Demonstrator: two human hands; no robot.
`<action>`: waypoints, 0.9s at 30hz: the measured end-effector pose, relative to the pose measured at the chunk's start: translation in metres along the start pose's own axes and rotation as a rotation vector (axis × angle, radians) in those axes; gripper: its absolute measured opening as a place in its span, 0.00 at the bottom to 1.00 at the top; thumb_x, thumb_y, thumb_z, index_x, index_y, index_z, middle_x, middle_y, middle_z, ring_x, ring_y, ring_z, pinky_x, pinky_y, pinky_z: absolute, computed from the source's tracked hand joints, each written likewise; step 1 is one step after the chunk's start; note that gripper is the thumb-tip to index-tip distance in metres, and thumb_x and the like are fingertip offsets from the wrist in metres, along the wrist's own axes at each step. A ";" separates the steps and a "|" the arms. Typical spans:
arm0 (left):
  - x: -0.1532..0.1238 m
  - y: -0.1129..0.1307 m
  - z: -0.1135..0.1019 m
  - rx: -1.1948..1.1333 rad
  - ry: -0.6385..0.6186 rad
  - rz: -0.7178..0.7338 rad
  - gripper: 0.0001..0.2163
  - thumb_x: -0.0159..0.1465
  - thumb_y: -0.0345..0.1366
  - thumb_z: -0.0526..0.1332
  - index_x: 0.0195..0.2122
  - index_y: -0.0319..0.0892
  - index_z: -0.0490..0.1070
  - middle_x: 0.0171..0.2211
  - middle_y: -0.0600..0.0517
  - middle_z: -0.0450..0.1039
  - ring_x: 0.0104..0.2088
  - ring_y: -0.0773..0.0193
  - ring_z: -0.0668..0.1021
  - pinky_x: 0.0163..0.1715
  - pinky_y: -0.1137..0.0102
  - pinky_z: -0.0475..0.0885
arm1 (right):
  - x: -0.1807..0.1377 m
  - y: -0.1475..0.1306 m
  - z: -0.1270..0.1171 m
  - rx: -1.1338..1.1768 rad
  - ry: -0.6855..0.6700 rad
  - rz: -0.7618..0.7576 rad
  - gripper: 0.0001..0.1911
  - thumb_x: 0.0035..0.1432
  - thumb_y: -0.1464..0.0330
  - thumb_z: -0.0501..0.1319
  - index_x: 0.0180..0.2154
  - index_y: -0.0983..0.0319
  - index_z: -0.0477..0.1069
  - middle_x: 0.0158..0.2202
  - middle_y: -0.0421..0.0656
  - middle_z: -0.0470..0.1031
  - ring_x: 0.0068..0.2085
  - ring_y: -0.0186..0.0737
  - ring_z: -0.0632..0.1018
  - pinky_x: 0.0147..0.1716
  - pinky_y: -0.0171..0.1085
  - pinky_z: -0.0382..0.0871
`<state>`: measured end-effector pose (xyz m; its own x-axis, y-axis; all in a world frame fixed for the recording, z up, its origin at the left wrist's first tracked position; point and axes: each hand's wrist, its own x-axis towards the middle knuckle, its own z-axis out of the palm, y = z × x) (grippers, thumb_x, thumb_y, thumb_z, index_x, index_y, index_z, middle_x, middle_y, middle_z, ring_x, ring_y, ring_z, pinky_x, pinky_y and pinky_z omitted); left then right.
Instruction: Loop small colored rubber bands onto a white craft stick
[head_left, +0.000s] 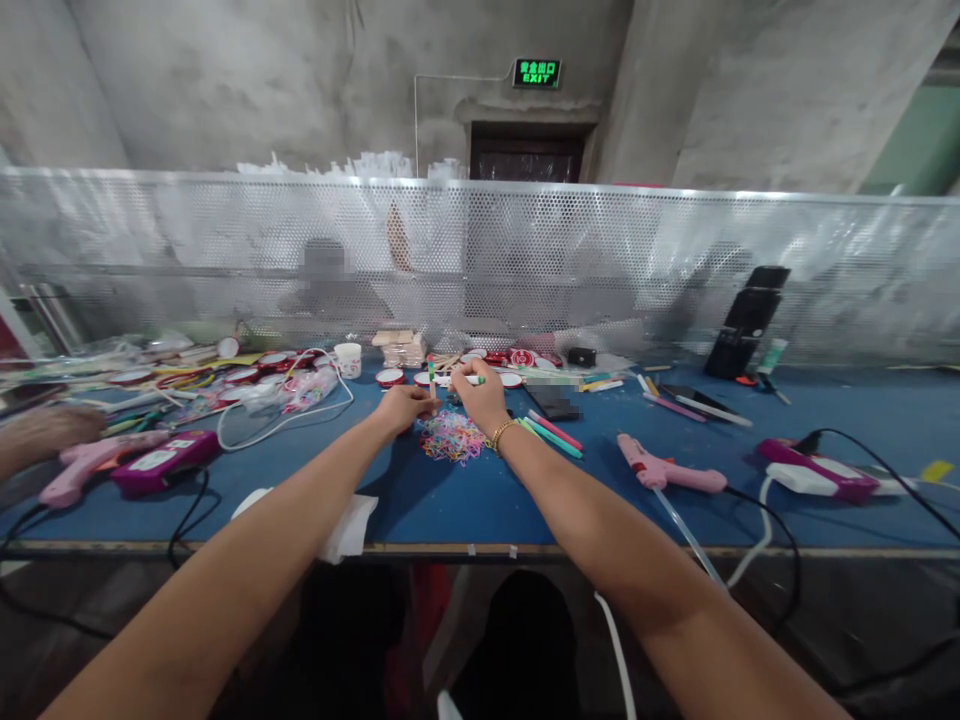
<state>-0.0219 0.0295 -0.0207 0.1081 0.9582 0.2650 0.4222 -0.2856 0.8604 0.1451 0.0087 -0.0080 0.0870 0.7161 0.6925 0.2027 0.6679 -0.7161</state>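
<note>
My left hand (405, 405) pinches a slim, pale stick (431, 371) that stands upright, with red and green bands near its top. Just to the right, my right hand (484, 395) is closed on a white marker pen with a green end (477, 380), held roughly level and pointing toward the stick. Whether the pen touches the stick I cannot tell. Below both hands lies a heap of small multicoloured rubber bands (454, 438). Several colourful marker pens (555, 436) rest beside my right wrist.
A pink glue gun (667, 468) with a cord lies on the right, near a purple-and-white power strip (817, 470). On the left are another pink glue gun (101, 462), a purple box (166, 462) and another person's hand (52, 437). A perforated metal screen (495, 260) stands behind the blue table (465, 510).
</note>
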 end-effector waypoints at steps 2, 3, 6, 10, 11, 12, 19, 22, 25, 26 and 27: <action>-0.001 0.002 0.000 -0.013 -0.009 -0.001 0.19 0.41 0.50 0.70 0.20 0.38 0.73 0.19 0.51 0.72 0.20 0.70 0.68 0.21 0.74 0.59 | 0.000 0.001 0.000 -0.013 0.010 -0.002 0.08 0.53 0.64 0.56 0.24 0.59 0.65 0.22 0.37 0.72 0.27 0.35 0.71 0.33 0.35 0.65; -0.001 0.002 0.000 -0.019 -0.013 -0.003 0.19 0.41 0.50 0.70 0.20 0.38 0.73 0.19 0.51 0.72 0.20 0.70 0.68 0.21 0.74 0.59 | 0.000 0.001 0.000 -0.018 0.021 -0.006 0.08 0.52 0.64 0.56 0.24 0.59 0.65 0.22 0.37 0.72 0.27 0.35 0.72 0.33 0.35 0.65; -0.001 0.001 0.000 -0.027 -0.019 -0.008 0.19 0.41 0.50 0.70 0.20 0.38 0.73 0.20 0.51 0.72 0.21 0.70 0.69 0.22 0.73 0.60 | 0.001 0.002 0.000 -0.012 0.034 -0.009 0.08 0.52 0.65 0.55 0.24 0.59 0.64 0.22 0.37 0.72 0.28 0.35 0.72 0.34 0.35 0.65; -0.001 0.001 0.001 -0.021 -0.014 -0.009 0.19 0.41 0.51 0.70 0.20 0.37 0.73 0.19 0.51 0.71 0.20 0.70 0.68 0.21 0.73 0.58 | 0.000 0.001 0.000 -0.014 0.008 -0.015 0.09 0.53 0.63 0.55 0.24 0.59 0.64 0.23 0.37 0.72 0.28 0.35 0.72 0.34 0.35 0.66; -0.002 0.002 0.001 -0.020 -0.012 -0.008 0.19 0.41 0.51 0.70 0.20 0.37 0.73 0.19 0.51 0.71 0.20 0.70 0.68 0.21 0.73 0.58 | 0.000 0.000 0.000 -0.022 0.009 -0.017 0.09 0.53 0.63 0.55 0.24 0.59 0.64 0.23 0.37 0.72 0.28 0.35 0.72 0.34 0.35 0.66; -0.002 0.003 0.001 -0.021 -0.010 -0.009 0.19 0.41 0.51 0.70 0.19 0.37 0.73 0.19 0.51 0.71 0.20 0.70 0.68 0.21 0.73 0.58 | 0.000 0.000 0.000 -0.028 0.014 -0.017 0.08 0.53 0.64 0.55 0.24 0.59 0.64 0.23 0.37 0.72 0.28 0.35 0.72 0.34 0.35 0.65; -0.005 0.007 0.001 0.011 -0.006 -0.012 0.18 0.42 0.50 0.70 0.19 0.38 0.73 0.16 0.53 0.69 0.19 0.71 0.66 0.20 0.73 0.57 | 0.001 0.001 0.000 -0.008 0.016 -0.009 0.09 0.53 0.63 0.55 0.23 0.59 0.63 0.23 0.37 0.72 0.29 0.35 0.72 0.35 0.35 0.66; -0.005 0.006 0.001 0.007 -0.005 -0.004 0.17 0.42 0.48 0.70 0.19 0.37 0.73 0.16 0.53 0.69 0.19 0.71 0.67 0.20 0.74 0.57 | 0.000 0.001 0.000 0.007 0.003 -0.014 0.09 0.53 0.63 0.56 0.24 0.59 0.64 0.23 0.37 0.72 0.28 0.35 0.72 0.34 0.34 0.66; -0.003 0.004 0.000 -0.018 -0.013 0.000 0.17 0.42 0.48 0.70 0.19 0.37 0.73 0.18 0.51 0.71 0.20 0.70 0.68 0.21 0.73 0.58 | 0.001 0.000 -0.001 -0.006 0.038 -0.024 0.08 0.53 0.64 0.56 0.23 0.59 0.64 0.23 0.36 0.72 0.29 0.35 0.72 0.35 0.34 0.66; -0.003 0.003 0.000 -0.015 -0.015 -0.004 0.17 0.42 0.48 0.70 0.19 0.37 0.73 0.19 0.51 0.72 0.20 0.70 0.68 0.21 0.73 0.58 | 0.001 0.000 -0.001 -0.008 0.046 -0.022 0.08 0.53 0.64 0.56 0.23 0.59 0.64 0.23 0.36 0.72 0.29 0.35 0.72 0.35 0.34 0.66; -0.002 0.002 0.000 -0.009 -0.015 -0.008 0.17 0.42 0.48 0.70 0.20 0.37 0.73 0.19 0.51 0.72 0.20 0.70 0.68 0.21 0.73 0.57 | 0.001 0.000 -0.001 -0.007 0.048 -0.017 0.08 0.53 0.64 0.56 0.23 0.59 0.64 0.23 0.36 0.72 0.29 0.35 0.73 0.35 0.34 0.66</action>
<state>-0.0207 0.0268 -0.0193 0.1185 0.9607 0.2511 0.4151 -0.2776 0.8664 0.1462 0.0092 -0.0074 0.1304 0.6936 0.7084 0.2119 0.6785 -0.7033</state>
